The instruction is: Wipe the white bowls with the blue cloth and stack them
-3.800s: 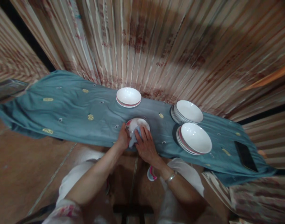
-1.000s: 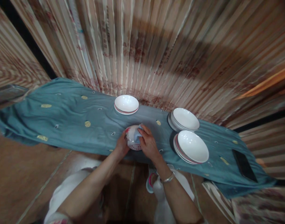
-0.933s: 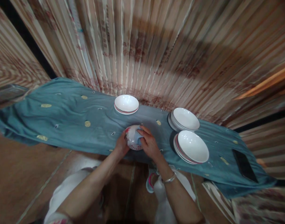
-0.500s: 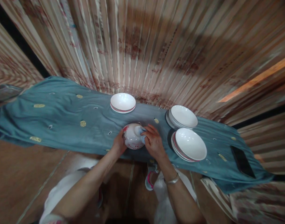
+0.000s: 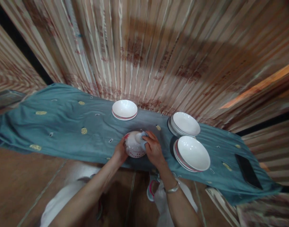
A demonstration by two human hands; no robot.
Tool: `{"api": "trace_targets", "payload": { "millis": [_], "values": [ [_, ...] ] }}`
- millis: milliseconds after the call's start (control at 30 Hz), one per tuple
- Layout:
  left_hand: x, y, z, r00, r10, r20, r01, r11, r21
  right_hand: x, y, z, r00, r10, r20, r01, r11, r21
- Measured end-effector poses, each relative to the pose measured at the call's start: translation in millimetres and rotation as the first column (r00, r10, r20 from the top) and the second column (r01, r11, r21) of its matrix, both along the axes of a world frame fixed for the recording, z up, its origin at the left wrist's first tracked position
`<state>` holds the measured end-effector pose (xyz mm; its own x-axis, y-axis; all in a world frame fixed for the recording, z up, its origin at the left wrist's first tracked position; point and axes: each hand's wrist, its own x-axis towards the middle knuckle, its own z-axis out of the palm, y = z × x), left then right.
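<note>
A white bowl with a red pattern (image 5: 134,149) is tipped so its underside and foot ring face me, just over the front part of the cloth-covered table. My left hand (image 5: 120,150) grips its left side, fingers partly hidden behind it. A light blue cloth (image 5: 143,140) is bunched in my right hand (image 5: 154,148), pressed against the bowl near its foot. Behind the bowl stand shallow white dishes with a red band (image 5: 124,109). To the right of my right hand is a stack of white dishes (image 5: 193,154).
A second stack of white dishes (image 5: 185,124) stands behind the right one. A black phone (image 5: 248,171) lies near the right end of the teal tablecloth (image 5: 66,126). A pleated curtain (image 5: 144,56) hangs along the table's back edge.
The whole scene sits slightly lower in the view. My right hand and the blue cloth have shifted a little on the bowl; my left hand keeps its hold.
</note>
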<state>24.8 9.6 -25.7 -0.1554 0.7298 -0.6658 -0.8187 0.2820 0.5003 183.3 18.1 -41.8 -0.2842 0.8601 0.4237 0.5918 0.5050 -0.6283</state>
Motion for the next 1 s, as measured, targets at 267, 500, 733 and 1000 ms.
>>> {"api": "trace_targets", "payload": {
  "millis": [267,500,733,1000],
  "values": [
    [-1,-1,5.7,0.999,0.031,0.039,-0.030,0.999,-0.037,-16,0,-1,0.993,0.034,-0.109,-0.046,0.994,-0.104],
    [-2,-2,-1.2,0.998,0.009,0.058,-0.008,1.000,-0.013,-18,-5,6,0.985,0.109,-0.133,-0.119,0.990,-0.072],
    [-2,-1,-10.9,0.997,-0.028,0.078,0.025,0.999,0.039,-5,-6,12,0.978,0.145,-0.153,-0.154,0.987,-0.044],
    [-1,-2,-8.5,0.997,-0.028,0.066,0.027,0.999,0.021,7,-7,18,0.999,0.033,0.001,-0.033,0.999,0.033]
  ]
}}
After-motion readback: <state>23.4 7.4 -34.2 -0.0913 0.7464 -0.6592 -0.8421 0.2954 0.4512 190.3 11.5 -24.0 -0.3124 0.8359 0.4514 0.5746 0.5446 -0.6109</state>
